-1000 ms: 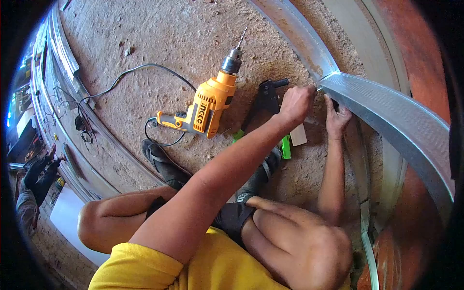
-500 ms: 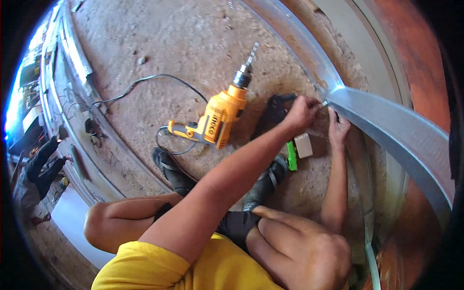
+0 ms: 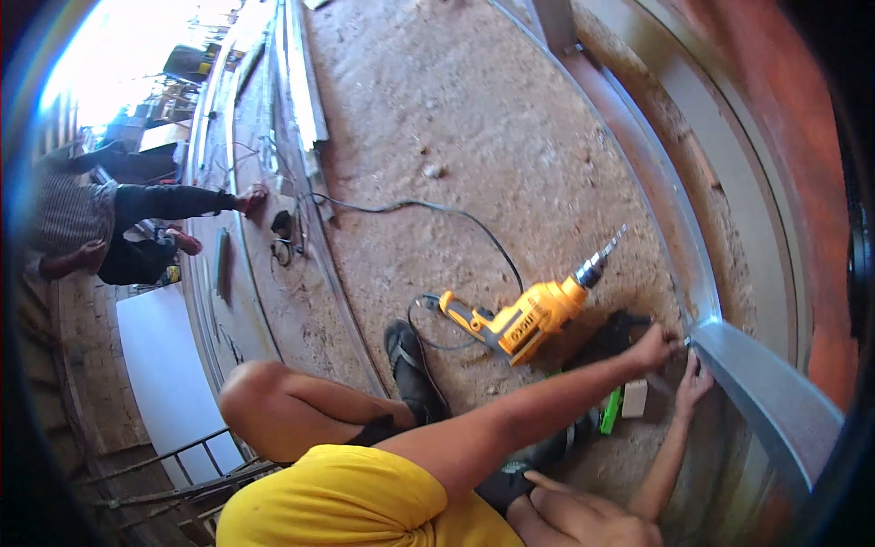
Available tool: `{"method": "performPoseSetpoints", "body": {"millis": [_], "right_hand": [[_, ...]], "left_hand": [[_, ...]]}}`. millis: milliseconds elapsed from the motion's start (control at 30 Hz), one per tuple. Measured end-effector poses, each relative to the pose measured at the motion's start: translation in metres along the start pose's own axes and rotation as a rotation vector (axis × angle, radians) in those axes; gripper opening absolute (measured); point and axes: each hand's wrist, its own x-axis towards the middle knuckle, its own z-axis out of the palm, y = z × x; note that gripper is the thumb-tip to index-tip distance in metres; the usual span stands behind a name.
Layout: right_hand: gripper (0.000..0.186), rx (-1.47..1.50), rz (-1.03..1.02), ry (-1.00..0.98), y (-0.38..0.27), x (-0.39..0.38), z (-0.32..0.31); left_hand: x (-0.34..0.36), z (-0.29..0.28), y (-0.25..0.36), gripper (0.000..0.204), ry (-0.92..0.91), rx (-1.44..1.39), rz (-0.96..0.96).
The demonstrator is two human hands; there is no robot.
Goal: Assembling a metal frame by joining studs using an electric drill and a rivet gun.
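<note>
Grey metal beam [image 3: 775,401] abuts a long steel channel [image 3: 676,205] at a corner; there the left hand [image 3: 658,350] is at a small bright metal piece [image 3: 687,341] and the right hand [image 3: 694,383] at the beam's edge, whether either is clamped cannot be told. Judged step: fitting at this joint, calling next for fine, steady alignment. Beam edges restrict the right; more room lies left, past the yellow-and-black corded drill [image 3: 538,321] on the earthen floor [image 3: 410,273].
</note>
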Motion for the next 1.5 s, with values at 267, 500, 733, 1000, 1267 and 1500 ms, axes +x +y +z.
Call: {"method": "performPoseSetpoints", "body": {"millis": [267, 500, 733, 1000, 1267, 1500], "right_hand": [[0.025, -0.053, 0.023, -0.018, -0.016, -0.001, -0.004], [0.025, -0.018, 0.134, 0.0, -0.02, -0.001, 0.002], [0.028, -0.087, 0.137, -0.073, -0.026, 0.003, 0.002], [0.024, -0.02, 0.09, 0.025, -0.003, -0.001, 0.006], [0.027, -0.183, 0.071, -0.083, 0.005, -0.003, -0.008], [0.027, -0.164, 0.085, -0.052, -0.017, 0.003, -0.001]], "left_hand": [[-0.004, 0.002, 0.001, 0.027, 0.03, 0.847, 0.324], [-0.004, -0.003, 0.015, 0.024, -0.078, 0.472, 0.325], [-0.006, -0.008, 0.011, 0.024, -0.089, 0.779, 0.292], [-0.002, -0.004, 0.003, 0.018, 0.029, 0.385, 0.3], [-0.001, -0.001, 0.005, 0.015, 0.014, 0.681, 0.33], [0.002, -0.008, -0.001, 0.021, 0.014, 0.636, 0.428]]}}
